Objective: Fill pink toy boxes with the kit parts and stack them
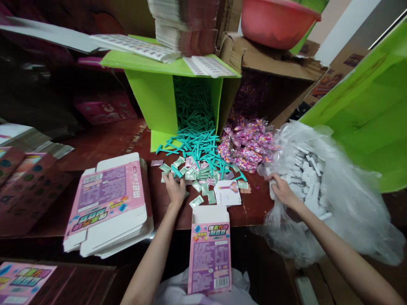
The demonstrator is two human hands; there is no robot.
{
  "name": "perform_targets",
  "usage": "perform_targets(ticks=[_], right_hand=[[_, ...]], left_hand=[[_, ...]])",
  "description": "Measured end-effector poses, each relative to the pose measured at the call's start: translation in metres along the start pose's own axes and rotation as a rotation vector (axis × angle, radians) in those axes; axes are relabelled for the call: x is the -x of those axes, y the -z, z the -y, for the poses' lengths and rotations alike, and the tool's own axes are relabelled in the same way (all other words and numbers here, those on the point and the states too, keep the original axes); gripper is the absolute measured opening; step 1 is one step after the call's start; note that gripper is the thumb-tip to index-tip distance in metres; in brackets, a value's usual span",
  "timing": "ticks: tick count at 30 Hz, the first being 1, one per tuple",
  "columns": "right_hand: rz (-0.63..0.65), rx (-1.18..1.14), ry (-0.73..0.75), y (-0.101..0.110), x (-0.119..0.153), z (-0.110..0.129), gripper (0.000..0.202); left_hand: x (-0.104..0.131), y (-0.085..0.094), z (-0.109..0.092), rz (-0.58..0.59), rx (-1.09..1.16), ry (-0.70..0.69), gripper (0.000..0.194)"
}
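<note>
My left hand (pixel 174 188) is closed at the near side of a heap of small green sachets (pixel 203 173), with a teal plastic hammer (pixel 177 171) at its fingertips. Over on the right, my right hand (pixel 282 190) pinches the rim of a clear plastic bag (pixel 346 178) full of white plastic pieces (pixel 310 178). Between my arms an open pink and purple box (pixel 210 258) stands against my lap, its top flap up. Just beyond it lie white printed cards (pixel 228 193). Many teal hammers (pixel 200 146) spill out behind the sachets.
A bright green bin (pixel 152 99) holds the hammers. Beside it, pink bead packets (pixel 249 144) spill from a cardboard carton (pixel 282 67). Flattened pink boxes (pixel 111 199) are stacked at the left. A red basin (pixel 278 23) sits on the carton; a green panel (pixel 369 114) rises at right.
</note>
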State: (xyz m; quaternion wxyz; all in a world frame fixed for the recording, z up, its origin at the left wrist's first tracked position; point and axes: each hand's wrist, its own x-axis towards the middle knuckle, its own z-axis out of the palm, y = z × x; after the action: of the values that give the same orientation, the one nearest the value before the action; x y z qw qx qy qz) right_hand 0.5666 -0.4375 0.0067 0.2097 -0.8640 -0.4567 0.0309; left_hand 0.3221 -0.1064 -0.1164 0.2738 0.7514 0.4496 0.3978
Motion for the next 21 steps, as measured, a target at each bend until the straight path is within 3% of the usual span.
perform_targets(ticks=[3,5,7,9,11,13,16,18,21], right_hand=[[-0.132,-0.14,-0.013,0.011,-0.009,0.053,0.021],[-0.077,-0.023,-0.063,0.012,-0.033,0.08,0.02],[-0.019,0.189,-0.232,0.003,-0.068,0.091,0.023],[0.047,0.391,-0.425,-0.016,-0.104,0.086,0.033],[0.099,0.463,-0.545,-0.039,-0.13,0.073,0.05],[0.106,0.468,-0.574,-0.058,-0.143,0.06,0.056],[0.07,0.473,-0.546,-0.072,-0.145,0.046,0.041],[0.05,0.474,-0.53,-0.071,-0.144,0.039,0.033],[0.04,0.458,-0.523,-0.061,-0.147,0.032,0.03]], left_hand=[[-0.016,-0.015,-0.023,0.12,0.193,0.023,0.013],[-0.033,-0.031,-0.044,0.246,0.357,0.079,0.015],[-0.049,-0.045,-0.064,0.344,0.465,0.128,0.018],[-0.06,-0.052,-0.076,0.411,0.515,0.149,0.019],[-0.065,-0.048,-0.081,0.506,0.644,0.197,0.025],[-0.064,-0.036,-0.079,0.65,0.923,0.329,0.035],[-0.059,-0.02,-0.072,0.84,1.354,0.614,0.035],[-0.057,-0.015,-0.069,0.845,1.407,0.719,0.024],[-0.05,-0.012,-0.069,0.782,1.291,0.758,0.016]])
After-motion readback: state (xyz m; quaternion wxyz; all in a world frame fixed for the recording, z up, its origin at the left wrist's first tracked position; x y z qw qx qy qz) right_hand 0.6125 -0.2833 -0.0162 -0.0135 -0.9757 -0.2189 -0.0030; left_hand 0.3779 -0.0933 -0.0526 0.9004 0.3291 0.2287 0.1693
